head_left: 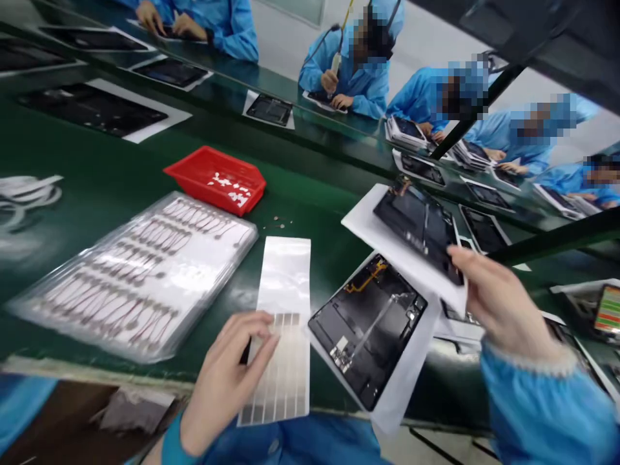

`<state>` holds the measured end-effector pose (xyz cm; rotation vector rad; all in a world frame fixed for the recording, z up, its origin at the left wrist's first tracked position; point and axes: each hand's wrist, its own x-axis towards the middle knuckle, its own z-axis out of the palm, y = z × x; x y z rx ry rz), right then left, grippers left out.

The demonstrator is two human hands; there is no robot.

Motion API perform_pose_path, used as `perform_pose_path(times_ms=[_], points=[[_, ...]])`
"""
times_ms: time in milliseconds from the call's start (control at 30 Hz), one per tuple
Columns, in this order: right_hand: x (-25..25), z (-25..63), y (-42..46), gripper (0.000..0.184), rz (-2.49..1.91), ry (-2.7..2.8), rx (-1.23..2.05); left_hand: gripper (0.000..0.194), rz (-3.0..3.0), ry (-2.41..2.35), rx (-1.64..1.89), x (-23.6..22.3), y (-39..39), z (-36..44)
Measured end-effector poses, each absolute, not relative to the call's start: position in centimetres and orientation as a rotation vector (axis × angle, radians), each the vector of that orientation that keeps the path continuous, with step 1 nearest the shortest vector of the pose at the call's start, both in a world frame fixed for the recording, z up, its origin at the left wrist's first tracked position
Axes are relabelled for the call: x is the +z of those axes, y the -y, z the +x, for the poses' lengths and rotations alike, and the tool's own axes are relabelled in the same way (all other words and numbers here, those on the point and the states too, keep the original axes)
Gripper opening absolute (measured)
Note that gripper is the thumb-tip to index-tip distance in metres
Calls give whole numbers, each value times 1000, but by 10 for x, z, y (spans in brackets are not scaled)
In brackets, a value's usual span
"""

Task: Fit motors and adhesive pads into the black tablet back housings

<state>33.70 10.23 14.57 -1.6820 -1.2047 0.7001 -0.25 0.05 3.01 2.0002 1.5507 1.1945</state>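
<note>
My left hand [227,374] lies at the near end of a long white strip of adhesive labels [283,290], fingers over its silvery rows. Whether it grips the strip, I cannot tell. My right hand [504,303] is raised and pinches the edge of a dark tablet housing [416,232], which tilts above a white sheet [387,258]. Below that hand, an opened black tablet housing [368,329] with an orange flex cable rests on its own white sheet [416,349], just right of the label strip.
A clear bag of thin wired parts [135,278] and a red plastic bin [213,179] sit on the green bench [87,168]. Tiny parts [278,223] lie nearby. Further tablets on white sheets line the bench. Co-workers [349,77] in blue smocks work opposite, beyond a dark rail [557,236].
</note>
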Motion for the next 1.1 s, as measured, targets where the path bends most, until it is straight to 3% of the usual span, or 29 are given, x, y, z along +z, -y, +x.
perform_pose_path(times_ms=[67,200,333,467,600,767,967,1100], points=[[117,325,-43,23,-1707,1110,806,6,2008,-1631,1127,29,-1,-10],[53,310,38,45,-1821,912,900,21,2162,-1706,974,28,-5,-19],[39,332,62,65,-2005,1225,863,35,2338,-1822,776,28,-11,-16],[78,336,47,41,-1969,1727,556,46,2272,-1891,577,33,-20,-12],[105,273,8,21,-1443,2282,512,48,2185,-1792,517,37,-24,-13],[81,193,-46,19,-1203,2666,244,36,2175,-1772,559,37,-12,-16],[56,181,-60,17,-1193,2749,271,36,2440,-2095,415,43,-1,-14],[58,179,-57,15,-1218,2740,307,42,2522,-1713,565,40,-16,-13]])
